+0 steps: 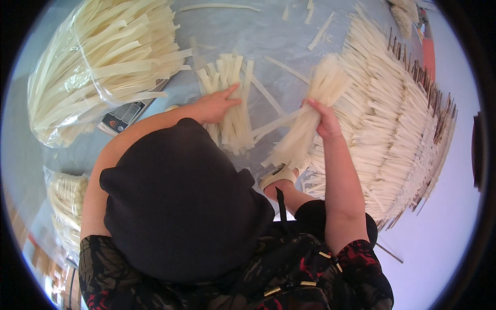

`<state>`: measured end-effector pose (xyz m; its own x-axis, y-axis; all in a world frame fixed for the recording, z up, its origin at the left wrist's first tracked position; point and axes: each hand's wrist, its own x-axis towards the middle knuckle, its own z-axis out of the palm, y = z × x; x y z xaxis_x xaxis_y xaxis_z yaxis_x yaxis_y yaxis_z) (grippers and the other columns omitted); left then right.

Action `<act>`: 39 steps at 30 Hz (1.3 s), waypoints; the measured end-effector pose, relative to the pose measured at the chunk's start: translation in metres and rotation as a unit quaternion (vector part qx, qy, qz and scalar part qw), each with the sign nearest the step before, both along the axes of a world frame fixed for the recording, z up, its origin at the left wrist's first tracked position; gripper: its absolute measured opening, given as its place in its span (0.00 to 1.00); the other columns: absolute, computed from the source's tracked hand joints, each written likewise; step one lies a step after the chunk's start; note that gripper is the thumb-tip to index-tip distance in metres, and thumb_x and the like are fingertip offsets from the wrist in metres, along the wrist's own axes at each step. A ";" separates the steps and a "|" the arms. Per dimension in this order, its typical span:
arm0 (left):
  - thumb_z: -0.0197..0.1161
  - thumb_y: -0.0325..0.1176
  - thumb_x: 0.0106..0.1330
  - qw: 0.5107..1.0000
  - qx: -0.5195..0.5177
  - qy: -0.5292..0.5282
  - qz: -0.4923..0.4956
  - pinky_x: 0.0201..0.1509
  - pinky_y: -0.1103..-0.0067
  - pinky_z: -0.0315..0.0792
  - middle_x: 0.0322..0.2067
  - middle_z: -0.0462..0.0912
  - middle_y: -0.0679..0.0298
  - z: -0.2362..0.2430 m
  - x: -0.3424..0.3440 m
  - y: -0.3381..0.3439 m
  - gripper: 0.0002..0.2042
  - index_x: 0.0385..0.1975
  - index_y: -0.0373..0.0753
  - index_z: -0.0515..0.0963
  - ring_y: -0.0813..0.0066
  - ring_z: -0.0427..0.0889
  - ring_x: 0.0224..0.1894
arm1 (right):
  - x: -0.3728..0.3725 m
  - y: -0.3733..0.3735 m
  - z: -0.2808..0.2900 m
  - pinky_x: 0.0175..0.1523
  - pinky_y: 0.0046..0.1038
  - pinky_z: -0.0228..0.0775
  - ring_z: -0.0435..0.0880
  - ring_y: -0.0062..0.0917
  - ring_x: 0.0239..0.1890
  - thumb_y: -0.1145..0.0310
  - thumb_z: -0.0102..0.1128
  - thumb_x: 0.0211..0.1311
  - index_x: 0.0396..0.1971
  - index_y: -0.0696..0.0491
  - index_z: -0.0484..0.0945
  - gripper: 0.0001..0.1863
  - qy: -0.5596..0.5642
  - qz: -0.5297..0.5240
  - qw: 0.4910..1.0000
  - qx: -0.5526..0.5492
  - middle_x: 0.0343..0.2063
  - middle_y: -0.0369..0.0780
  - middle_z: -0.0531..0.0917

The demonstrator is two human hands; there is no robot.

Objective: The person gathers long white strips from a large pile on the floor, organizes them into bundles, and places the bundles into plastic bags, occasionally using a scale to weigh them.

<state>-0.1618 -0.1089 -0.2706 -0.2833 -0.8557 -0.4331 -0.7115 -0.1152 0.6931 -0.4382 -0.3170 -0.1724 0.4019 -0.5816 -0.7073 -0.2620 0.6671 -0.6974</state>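
Black cloth cap (181, 206) filled the lower part of my head view. Beyond it the right hand (327, 120) was closed round the middle of a fanned bundle (304, 126) of pale, flat strips, lifted above the grey floor (222, 28) near a sandal (276, 177). The left hand (213, 107) had its fingers parted and resting on a loose bundle (237, 124), which lay on the floor between the bagged strips and the right-hand pile.

I judged that strips so thin wanted a light grip round the waist, lest they snap, and fingers laid flat along their length to even up the ragged ends. One strip slanted out between the two bundles; I thought it worth tucking in.

Toward the floor's left side stood a big clear bag (105, 96) stuffed with similar strips, a scale (126, 114) showing at its lower edge. Nearer me, a smaller bag (50, 178) held more pale pieces. The right-hand pile (377, 129) had brown sticks (444, 119) along its outer edge.
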 end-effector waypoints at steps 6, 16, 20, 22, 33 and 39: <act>0.51 0.22 0.55 0.998 -0.025 0.061 0.019 0.60 0.71 0.70 0.74 0.38 0.57 0.002 0.006 0.005 0.32 0.64 0.46 0.67 0.56 0.69 0.62 | -0.030 -0.025 0.065 0.44 0.33 0.77 0.82 0.31 0.35 0.66 0.69 0.54 0.44 0.61 0.75 0.21 -0.016 -0.006 1.000 0.001 0.33 0.42 0.82; 0.55 0.39 0.70 0.905 0.228 0.350 0.084 0.63 0.74 0.65 0.65 0.66 0.64 0.171 0.044 -0.021 0.22 0.64 0.45 0.68 0.74 0.69 0.61 | -0.020 0.003 0.196 0.44 0.29 0.76 0.81 0.27 0.35 0.65 0.68 0.55 0.43 0.58 0.76 0.19 -0.044 0.067 0.990 -0.112 0.32 0.40 0.81; 0.58 0.46 0.69 0.930 0.152 0.328 0.063 0.65 0.74 0.65 0.61 0.72 0.62 0.299 0.068 -0.030 0.27 0.65 0.45 0.66 0.74 0.67 0.64 | -0.012 0.030 0.238 0.44 0.28 0.76 0.81 0.25 0.36 0.63 0.69 0.55 0.43 0.59 0.76 0.20 -0.041 0.036 0.985 -0.163 0.33 0.40 0.82; 0.57 0.47 0.69 0.978 0.076 0.195 0.016 0.61 0.75 0.66 0.59 0.73 0.62 0.361 0.049 -0.030 0.27 0.66 0.44 0.65 0.74 0.71 0.58 | -0.004 0.045 0.258 0.45 0.29 0.76 0.81 0.26 0.36 0.64 0.69 0.55 0.43 0.59 0.76 0.20 -0.056 0.008 0.984 -0.167 0.34 0.40 0.82; 0.56 0.40 0.71 0.903 -0.010 0.307 0.301 0.38 0.87 0.67 0.32 0.75 0.75 0.357 -0.102 0.032 0.18 0.57 0.42 0.74 0.88 0.68 0.32 | 0.031 0.090 0.283 0.47 0.30 0.74 0.80 0.27 0.40 0.65 0.72 0.52 0.45 0.59 0.76 0.23 -0.166 0.012 0.976 -0.142 0.37 0.40 0.81; 0.56 0.40 0.72 0.867 -0.019 0.358 0.346 0.32 0.88 0.63 0.27 0.71 0.76 0.341 -0.104 0.068 0.14 0.51 0.41 0.77 0.88 0.66 0.27 | 0.039 0.106 0.263 0.46 0.30 0.74 0.81 0.26 0.39 0.65 0.72 0.52 0.45 0.58 0.77 0.22 -0.170 0.033 0.977 -0.125 0.36 0.40 0.81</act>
<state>-0.2659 -0.0410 0.0702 0.1188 -0.9383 -0.3248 0.1331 -0.3091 0.9417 -0.3991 -0.2114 0.0909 0.6314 -0.6834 -0.3666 -0.0248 0.4547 -0.8903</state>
